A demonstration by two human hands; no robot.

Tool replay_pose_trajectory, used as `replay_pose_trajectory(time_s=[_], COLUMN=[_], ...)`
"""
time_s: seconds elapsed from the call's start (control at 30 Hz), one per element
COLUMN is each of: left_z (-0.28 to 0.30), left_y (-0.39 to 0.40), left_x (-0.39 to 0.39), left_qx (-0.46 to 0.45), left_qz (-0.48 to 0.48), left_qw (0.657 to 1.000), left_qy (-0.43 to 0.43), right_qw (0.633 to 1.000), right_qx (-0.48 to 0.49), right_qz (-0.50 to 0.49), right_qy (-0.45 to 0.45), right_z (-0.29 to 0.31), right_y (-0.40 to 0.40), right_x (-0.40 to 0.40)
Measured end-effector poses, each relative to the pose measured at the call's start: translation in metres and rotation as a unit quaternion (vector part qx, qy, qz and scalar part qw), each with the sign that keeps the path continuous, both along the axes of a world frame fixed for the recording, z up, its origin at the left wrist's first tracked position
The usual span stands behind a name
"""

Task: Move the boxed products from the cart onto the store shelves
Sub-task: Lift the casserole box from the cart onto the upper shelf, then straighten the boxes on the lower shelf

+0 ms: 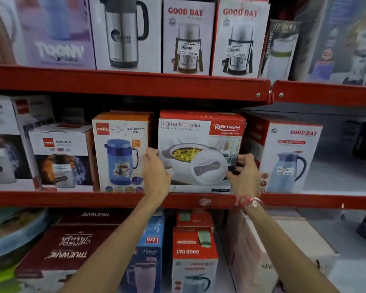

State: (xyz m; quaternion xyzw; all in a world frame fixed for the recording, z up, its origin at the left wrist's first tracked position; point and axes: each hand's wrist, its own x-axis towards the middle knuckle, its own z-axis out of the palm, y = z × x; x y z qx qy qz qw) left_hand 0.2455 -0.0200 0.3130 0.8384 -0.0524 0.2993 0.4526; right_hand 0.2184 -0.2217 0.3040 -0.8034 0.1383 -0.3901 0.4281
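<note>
Cardboard, printed white and red, made up the casserole box (201,149), which stood on the middle shelf (123,199) between the blue-jug Cello box (120,151) on its left and a Good Day flask box (287,157) on its right. The left hand (155,172) lay against its lower left edge and the right hand (244,176) against its lower right edge, fingers curled round the corners, so the box was clasped between both palms. Its base looked to be resting on the shelf, close to the front lip.

It probably weighed little for its bulk, a hollow insulated dish inside. The glossy card would likely be slick and would dent if pinched, so the low side edges seemed the sound place to hold. The gaps to the neighbouring boxes were tight, leaving the fingers little room.
</note>
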Motion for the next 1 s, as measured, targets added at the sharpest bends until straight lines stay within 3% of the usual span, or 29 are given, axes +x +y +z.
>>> replay_pose_trajectory(time_s=[0.23, 0.4, 0.57, 0.63, 0.73, 0.87, 0.93, 1.0], left_z=[-0.024, -0.048, -0.099, -0.129, -0.171, -0.194, -0.194, -0.192], left_y=[-0.003, 0.014, 0.056, 0.074, 0.092, 0.097, 0.098, 0.102], left_x=[0.029, 0.023, -0.009, -0.025, -0.044, -0.055, -0.061, -0.068], left_qx=[0.027, 0.058, 0.027, 0.014, 0.024, 0.032, 0.022, 0.012], left_qz=[0.011, -0.073, -0.095, -0.07, -0.025, -0.052, -0.062, -0.066], left_qw=[1.0, 0.995, 0.993, 0.997, 0.998, 0.97, 0.96, 0.958], left_qy=[-0.007, 0.046, -0.06, -0.041, 0.05, 0.236, 0.273, 0.279], right_qw=[0.999, 0.999, 0.991, 0.989, 0.968, 0.916, 0.894, 0.898], right_qx=[-0.028, -0.045, -0.091, -0.101, -0.086, -0.036, -0.013, -0.036], right_qz=[-0.016, 0.008, 0.002, 0.094, 0.207, 0.281, 0.288, 0.273], right_qy=[-0.004, -0.004, -0.097, -0.043, 0.116, 0.283, 0.343, 0.343], right_z=[-0.025, -0.036, -0.081, -0.109, -0.146, -0.187, -0.203, -0.207], right_y=[-0.002, 0.008, 0.062, 0.091, 0.128, 0.154, 0.156, 0.159], right_x=[0.036, 0.031, -0.009, -0.026, -0.042, -0.039, -0.034, -0.037])
